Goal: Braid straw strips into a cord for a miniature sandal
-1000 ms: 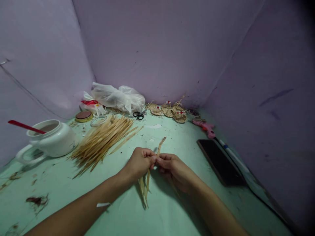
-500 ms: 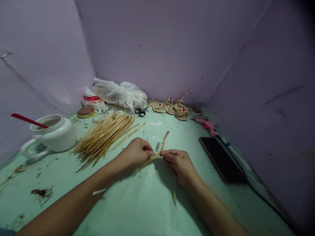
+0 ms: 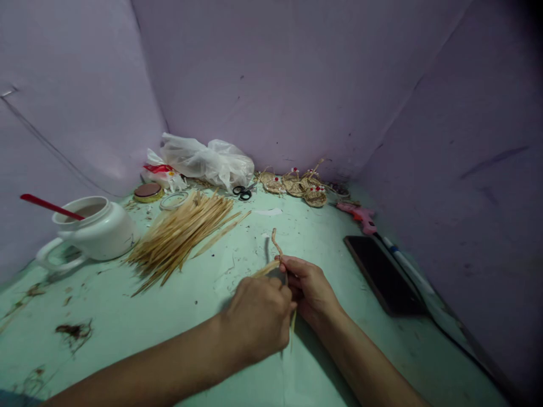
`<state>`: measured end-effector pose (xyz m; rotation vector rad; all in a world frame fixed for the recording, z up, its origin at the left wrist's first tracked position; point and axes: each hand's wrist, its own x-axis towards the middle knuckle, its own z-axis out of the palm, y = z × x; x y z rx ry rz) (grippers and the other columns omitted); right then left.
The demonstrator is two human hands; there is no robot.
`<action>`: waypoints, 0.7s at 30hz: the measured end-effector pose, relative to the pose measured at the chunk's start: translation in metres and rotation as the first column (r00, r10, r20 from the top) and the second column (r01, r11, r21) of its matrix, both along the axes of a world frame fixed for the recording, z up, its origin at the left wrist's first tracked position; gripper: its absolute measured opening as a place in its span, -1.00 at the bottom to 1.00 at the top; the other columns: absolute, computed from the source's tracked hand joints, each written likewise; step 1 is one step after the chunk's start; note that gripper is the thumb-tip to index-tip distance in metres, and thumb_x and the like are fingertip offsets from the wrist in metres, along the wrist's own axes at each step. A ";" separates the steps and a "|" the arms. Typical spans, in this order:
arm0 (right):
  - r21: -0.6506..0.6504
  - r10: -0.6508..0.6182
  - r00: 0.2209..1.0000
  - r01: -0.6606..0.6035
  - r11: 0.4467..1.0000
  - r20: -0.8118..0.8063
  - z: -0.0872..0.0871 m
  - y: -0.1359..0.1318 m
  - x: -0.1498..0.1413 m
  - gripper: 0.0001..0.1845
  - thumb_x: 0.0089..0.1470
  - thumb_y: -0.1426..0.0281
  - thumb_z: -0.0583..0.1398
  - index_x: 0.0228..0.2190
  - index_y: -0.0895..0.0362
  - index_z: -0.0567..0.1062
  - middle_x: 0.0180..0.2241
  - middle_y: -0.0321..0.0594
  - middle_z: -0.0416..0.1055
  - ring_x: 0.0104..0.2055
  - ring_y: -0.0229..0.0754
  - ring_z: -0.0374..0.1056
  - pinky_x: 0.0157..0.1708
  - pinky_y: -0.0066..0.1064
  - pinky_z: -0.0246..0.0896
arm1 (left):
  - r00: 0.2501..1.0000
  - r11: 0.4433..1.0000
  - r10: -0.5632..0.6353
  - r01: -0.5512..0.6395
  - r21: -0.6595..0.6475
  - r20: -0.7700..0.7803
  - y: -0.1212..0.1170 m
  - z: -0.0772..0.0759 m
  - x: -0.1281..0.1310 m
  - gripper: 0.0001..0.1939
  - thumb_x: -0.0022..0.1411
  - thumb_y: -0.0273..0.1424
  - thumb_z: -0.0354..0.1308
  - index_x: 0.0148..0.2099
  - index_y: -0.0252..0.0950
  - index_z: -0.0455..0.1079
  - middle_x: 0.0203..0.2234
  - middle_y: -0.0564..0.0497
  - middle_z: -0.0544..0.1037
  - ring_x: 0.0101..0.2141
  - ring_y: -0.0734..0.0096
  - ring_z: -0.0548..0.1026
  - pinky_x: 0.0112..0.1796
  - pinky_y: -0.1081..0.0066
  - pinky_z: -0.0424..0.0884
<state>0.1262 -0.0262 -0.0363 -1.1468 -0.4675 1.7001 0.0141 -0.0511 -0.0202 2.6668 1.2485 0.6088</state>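
The right hand (image 3: 314, 285) has thumb and forefinger clamped on the thin cord (image 3: 277, 244), whose free end stands up above them, over the middle of the table (image 3: 139, 316). A pale strip (image 3: 267, 268) runs from the grip down to the left. The left hand (image 3: 259, 316), just below, has its fingers curled; what they hold, if anything, is hidden. The bundle (image 3: 180, 234) of dry strips lies to the left, the phone (image 3: 384, 277) to the right.
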 end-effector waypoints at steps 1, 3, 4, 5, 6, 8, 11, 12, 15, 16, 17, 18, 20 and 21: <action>0.001 -0.014 1.000 0.014 1.000 -0.003 0.001 0.000 0.000 -0.91 -0.31 0.46 0.19 -0.67 0.25 0.38 -0.82 -0.44 0.09 -0.79 -0.52 -0.19 -0.80 -0.60 -0.36 | 0.992 0.998 0.064 -0.062 -0.030 0.109 0.004 0.006 -0.003 -0.78 0.06 -0.44 -0.08 -0.43 -0.35 0.39 -0.54 -0.07 0.45 -0.47 0.35 0.40 -0.43 0.38 0.30; 0.006 -0.028 1.000 0.028 1.000 0.013 0.004 -0.001 -0.002 -0.91 -0.32 0.49 0.19 -0.71 0.24 0.35 -0.81 -0.42 0.13 -0.79 -0.51 -0.12 -0.80 -0.60 -0.31 | 0.898 0.953 0.294 -0.249 -0.172 0.328 0.016 0.018 -0.007 -0.76 0.09 -0.41 -0.09 -0.43 -0.34 0.40 -0.54 -0.04 0.46 -0.47 0.43 0.40 -0.42 0.44 0.29; 0.009 -0.019 0.999 0.019 1.000 0.029 0.005 -0.002 -0.004 -0.89 -0.31 0.49 0.19 -0.71 0.24 0.34 -0.81 -0.41 0.14 -0.79 -0.50 -0.10 -0.80 -0.60 -0.29 | 0.836 0.897 0.405 -0.286 -0.336 0.370 0.022 0.022 -0.009 -0.78 0.07 -0.39 -0.05 -0.39 -0.34 0.40 -0.58 -0.01 0.45 -0.52 0.46 0.39 -0.46 0.48 0.29; 0.015 0.000 0.999 -0.001 1.000 0.045 0.007 -0.003 -0.006 -0.87 -0.29 0.47 0.19 -0.72 0.23 0.34 -0.81 -0.40 0.15 -0.79 -0.50 -0.08 -0.80 -0.60 -0.28 | 0.789 0.811 0.495 -0.268 -0.521 0.365 0.028 0.024 -0.010 -0.79 0.05 -0.39 -0.03 -0.34 -0.36 0.39 -0.63 0.02 0.43 -0.59 0.50 0.36 -0.54 0.50 0.27; 0.026 0.023 0.998 -0.025 0.999 0.056 0.008 -0.004 -0.007 -0.86 -0.27 0.46 0.19 -0.72 0.23 0.33 -0.81 -0.39 0.16 -0.79 -0.49 -0.07 -0.79 -0.60 -0.26 | 0.761 0.700 0.554 -0.207 -0.683 0.337 0.033 0.024 -0.010 -0.78 0.03 -0.40 -0.02 -0.30 -0.37 0.38 -0.68 0.05 0.40 -0.65 0.52 0.33 -0.60 0.52 0.24; 0.058 0.076 0.995 -0.079 0.995 0.063 0.008 -0.006 -0.010 -0.84 -0.24 0.43 0.19 -0.71 0.23 0.34 -0.81 -0.37 0.18 -0.79 -0.48 -0.04 -0.78 -0.59 -0.22 | 0.759 0.492 0.582 -0.043 -0.870 0.292 0.041 0.019 -0.010 -0.80 0.01 -0.42 -0.03 -0.33 -0.41 0.35 -0.72 0.08 0.35 -0.73 0.56 0.28 -0.69 0.54 0.18; 0.101 0.134 0.987 -0.143 0.985 0.090 0.005 -0.007 -0.012 -0.87 -0.23 0.41 0.19 -0.65 0.24 0.39 -0.75 -0.31 0.28 -0.74 -0.44 0.08 -0.72 -0.58 -0.08 | 0.800 0.395 0.544 0.022 -0.918 0.253 0.046 0.008 -0.012 -0.87 -0.05 -0.45 -0.03 -0.49 -0.40 0.31 -0.76 0.11 0.29 -0.78 0.59 0.22 -0.74 0.55 0.12; 0.112 0.135 0.983 -0.149 0.983 0.123 0.004 -0.006 -0.012 -0.89 -0.24 0.42 0.19 -0.63 0.25 0.41 -0.72 -0.29 0.31 -0.71 -0.42 0.13 -0.69 -0.58 -0.04 | 0.819 0.412 0.527 -0.011 -0.911 0.229 0.048 0.005 -0.013 -0.88 -0.08 -0.45 -0.02 -0.52 -0.39 0.31 -0.79 0.12 0.26 -0.80 0.59 0.19 -0.75 0.55 0.09; 0.160 0.083 0.957 -0.131 0.978 0.279 -0.001 -0.004 -0.011 -0.91 -0.28 0.47 0.20 -0.58 0.25 0.43 -0.67 -0.25 0.36 -0.63 -0.38 0.21 -0.60 -0.56 0.04 | 0.865 0.543 0.469 -0.123 -0.831 0.179 0.051 -0.001 -0.019 -0.87 -0.15 -0.44 0.01 -0.57 -0.40 0.34 -0.82 0.12 0.22 -0.78 0.61 0.13 -0.72 0.55 0.02; 0.185 0.056 0.939 -0.124 0.975 0.339 -0.002 -0.003 -0.010 -0.91 -0.29 0.48 0.21 -0.58 0.25 0.43 -0.66 -0.24 0.37 -0.61 -0.37 0.22 -0.59 -0.55 0.05 | 0.876 0.587 0.450 -0.146 -0.796 0.172 0.053 -0.002 -0.020 -0.86 -0.16 -0.43 0.01 -0.59 -0.40 0.35 -0.82 0.12 0.22 -0.76 0.62 0.13 -0.71 0.55 0.01; 0.215 0.028 0.916 -0.124 0.969 0.401 -0.004 -0.002 -0.009 -0.90 -0.29 0.48 0.21 -0.57 0.25 0.43 -0.65 -0.24 0.37 -0.59 -0.35 0.24 -0.57 -0.54 0.07 | 0.885 0.626 0.434 -0.163 -0.762 0.167 0.054 -0.003 -0.021 -0.85 -0.18 -0.43 0.02 -0.61 -0.41 0.35 -0.82 0.11 0.21 -0.74 0.62 0.12 -0.69 0.54 -0.01; 0.250 0.003 0.883 -0.137 0.958 0.470 -0.004 -0.002 -0.008 -0.90 -0.29 0.47 0.20 -0.57 0.25 0.43 -0.63 -0.23 0.39 -0.57 -0.34 0.25 -0.55 -0.53 0.08 | 0.892 0.661 0.420 -0.176 -0.730 0.166 0.054 -0.004 -0.022 -0.85 -0.19 -0.43 0.02 -0.63 -0.41 0.35 -0.82 0.11 0.20 -0.72 0.62 0.12 -0.68 0.54 -0.03; 0.320 -0.061 0.776 -0.186 0.929 0.628 -0.005 -0.003 -0.005 -0.89 -0.26 0.43 0.19 -0.56 0.23 0.46 -0.58 -0.20 0.41 -0.54 -0.30 0.27 -0.53 -0.50 0.09 | 0.897 0.708 0.407 -0.190 -0.681 0.172 0.054 -0.005 -0.022 -0.85 -0.20 -0.44 0.01 -0.66 -0.40 0.34 -0.82 0.11 0.18 -0.70 0.61 0.11 -0.67 0.53 -0.05; 0.341 -0.093 0.704 -0.220 0.914 0.704 -0.005 -0.003 -0.003 -0.87 -0.24 0.40 0.19 -0.56 0.22 0.48 -0.58 -0.19 0.42 -0.54 -0.29 0.27 -0.54 -0.49 0.08 | 0.893 0.721 0.411 -0.198 -0.664 0.181 0.054 -0.005 -0.021 -0.85 -0.20 -0.45 0.00 -0.66 -0.39 0.33 -0.81 0.11 0.18 -0.69 0.61 0.11 -0.66 0.53 -0.04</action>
